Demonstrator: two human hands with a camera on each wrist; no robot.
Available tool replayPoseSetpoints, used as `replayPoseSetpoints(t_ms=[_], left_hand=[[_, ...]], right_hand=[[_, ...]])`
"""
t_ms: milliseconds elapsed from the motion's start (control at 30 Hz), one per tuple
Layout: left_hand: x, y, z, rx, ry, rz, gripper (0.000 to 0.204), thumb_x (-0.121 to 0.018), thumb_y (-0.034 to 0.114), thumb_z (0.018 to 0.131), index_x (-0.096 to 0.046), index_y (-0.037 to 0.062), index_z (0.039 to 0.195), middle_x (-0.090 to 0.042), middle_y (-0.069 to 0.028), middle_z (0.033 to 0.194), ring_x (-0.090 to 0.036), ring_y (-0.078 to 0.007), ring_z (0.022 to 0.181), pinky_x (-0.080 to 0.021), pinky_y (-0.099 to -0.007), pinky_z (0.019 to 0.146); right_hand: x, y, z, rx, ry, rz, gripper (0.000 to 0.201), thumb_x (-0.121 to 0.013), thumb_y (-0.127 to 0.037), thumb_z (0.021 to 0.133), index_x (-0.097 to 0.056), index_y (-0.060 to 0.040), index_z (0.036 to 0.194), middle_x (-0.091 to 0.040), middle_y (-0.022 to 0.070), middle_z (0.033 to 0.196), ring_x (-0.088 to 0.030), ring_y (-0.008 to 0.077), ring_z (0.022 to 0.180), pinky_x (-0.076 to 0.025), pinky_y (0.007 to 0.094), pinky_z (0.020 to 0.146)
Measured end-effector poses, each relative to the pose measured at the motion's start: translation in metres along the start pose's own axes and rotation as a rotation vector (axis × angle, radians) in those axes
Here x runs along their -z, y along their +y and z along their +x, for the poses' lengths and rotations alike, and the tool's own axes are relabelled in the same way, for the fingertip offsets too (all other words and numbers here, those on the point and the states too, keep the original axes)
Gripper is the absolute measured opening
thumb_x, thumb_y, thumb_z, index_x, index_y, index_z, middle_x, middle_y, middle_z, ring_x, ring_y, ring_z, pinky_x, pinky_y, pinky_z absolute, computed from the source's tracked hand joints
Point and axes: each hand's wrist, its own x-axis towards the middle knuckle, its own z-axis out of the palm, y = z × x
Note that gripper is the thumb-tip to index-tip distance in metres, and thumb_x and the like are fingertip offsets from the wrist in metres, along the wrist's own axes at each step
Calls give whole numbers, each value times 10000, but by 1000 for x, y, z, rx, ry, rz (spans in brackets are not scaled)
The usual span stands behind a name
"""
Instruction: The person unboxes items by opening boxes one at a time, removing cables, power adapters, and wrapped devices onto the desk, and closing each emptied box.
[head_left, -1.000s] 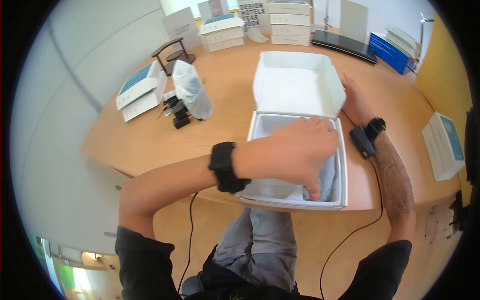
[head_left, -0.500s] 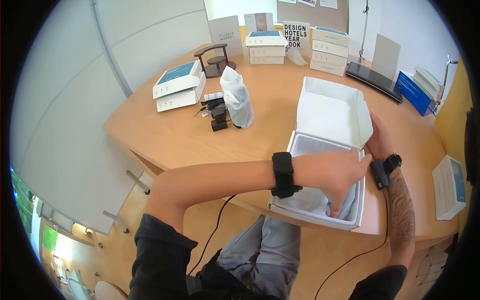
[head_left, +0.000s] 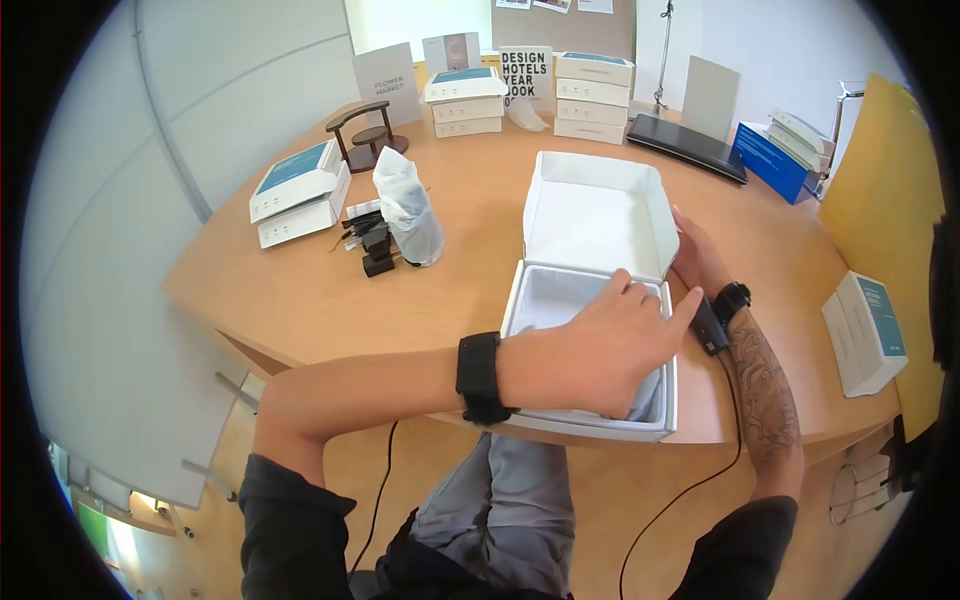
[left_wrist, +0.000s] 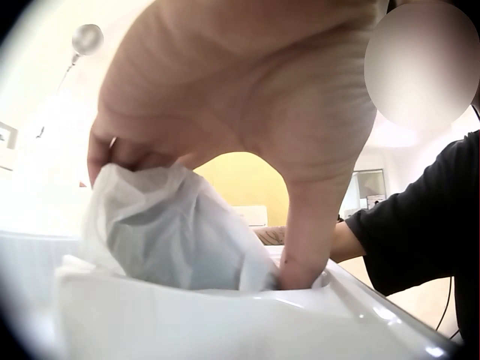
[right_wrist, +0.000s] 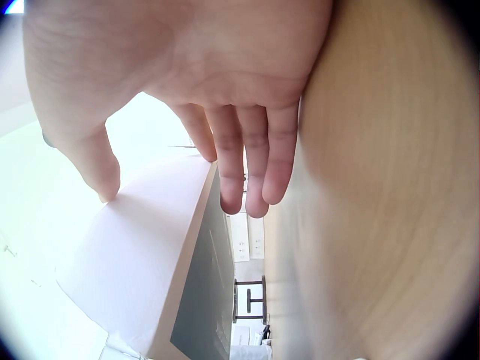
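An open white box [head_left: 610,428] stands at the table's near edge, its lid [head_left: 600,212] tipped back and a white tray inside. My left hand [head_left: 590,350] reaches across into the right part of that tray. In the left wrist view, its fingers and thumb straddle a bundle in thin whitish wrapping [left_wrist: 172,225], fingers at the far side and thumb down in the tray. What the wrapping covers is hidden. Beside the lid's right edge is my right hand [head_left: 700,255]; the right wrist view shows its fingers extended along the lid's outside, with the thumb at its edge.
Left of the box stand a plastic-wrapped item [head_left: 410,215] and black adapters with cables [head_left: 375,245]. Small white boxes [head_left: 300,195] lie farther left, near a dark wooden stand [head_left: 368,135]. Box stacks [head_left: 592,95] and a black laptop [head_left: 690,148] line the back.
The head view swung one way and back. My left hand stays over the tray's right part, its index finger now raised and more spread. My right hand keeps beside the lid.
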Motion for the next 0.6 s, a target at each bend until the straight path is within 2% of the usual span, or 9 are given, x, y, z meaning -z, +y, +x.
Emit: replayPoseSetpoints(t_ms=[133, 200, 233, 300, 333, 400, 533, 600], left_hand=[[-11, -2, -1, -35, 101, 67, 1053, -771, 119, 611, -236, -97, 1491, -500, -319, 1192, -539, -435, 1050, -342, -487, 1004], [-11, 0, -7, -104, 266, 239, 1100, -784, 107, 628, -168, -58, 1525, -492, -312, 1191, -551, -436, 1006, -398, -489, 928], [-5, 0, -10, -107, 265, 239, 1100, -784, 107, 628, -168, -58, 1525, -492, -312, 1191, -551, -436, 1006, -398, -489, 928], [11, -1, -13, -30, -13, -161, 1146, -789, 87, 656, -79, -24, 1548, -476, -311, 1211, -558, -438, 1016, -441, -475, 886], [15, -1, -15, -33, -13, -159, 1146, -789, 87, 656, -79, -24, 1548, -476, -311, 1211, -558, -438, 1016, -441, -475, 886], [21, -2, -18, -21, -84, -372, 1159, -780, 57, 682, -17, -17, 1551, -465, -306, 1229, -566, -440, 1017, -470, -456, 867], [13, 5, -22, -72, -50, -349, 1110, -761, 81, 729, -19, -27, 1548, -454, -300, 1245, -580, -430, 991, -467, -451, 888], [7, 1, -25, -145, 56, -429, 1064, -740, 125, 778, -16, -42, 1541, -501, -304, 1215, -593, -435, 968, -467, -462, 882]], right_hand=[[-3, -3, -2, 1, 6, -6, 584, -537, -530, 962, -553, -71, 1322, -642, 83, 1198, -586, 165, 1073, -433, 331, 975], [-3, -3, -3, -2, -8, -4, 586, -545, -526, 959, -562, -54, 1304, -645, 85, 1199, -587, 167, 1079, -435, 333, 978], [-4, -3, -3, -1, -6, -3, 586, -545, -526, 959, -562, -54, 1304, -645, 85, 1199, -587, 167, 1079, -435, 333, 978], [-6, -5, -2, -7, -21, -35, 591, -549, -528, 957, -565, -46, 1299, -644, 89, 1205, -590, 168, 1081, -437, 332, 979], [-7, -6, -3, -3, -19, -35, 591, -549, -528, 957, -565, -46, 1299, -644, 89, 1205, -590, 168, 1081, -437, 332, 979], [-10, -7, -5, -3, -1, -60, 591, -544, -522, 961, -564, -36, 1296, -638, 90, 1222, -594, 166, 1072, -444, 324, 964], [1, -2, 0, -14, -33, -45, 572, -526, -511, 973, -563, -45, 1302, -626, 89, 1243, -592, 158, 1069, -453, 318, 946], [7, 1, -1, -25, -68, -6, 558, -513, -506, 980, -561, -58, 1309, -632, 88, 1233, -590, 153, 1069, -452, 314, 935]])
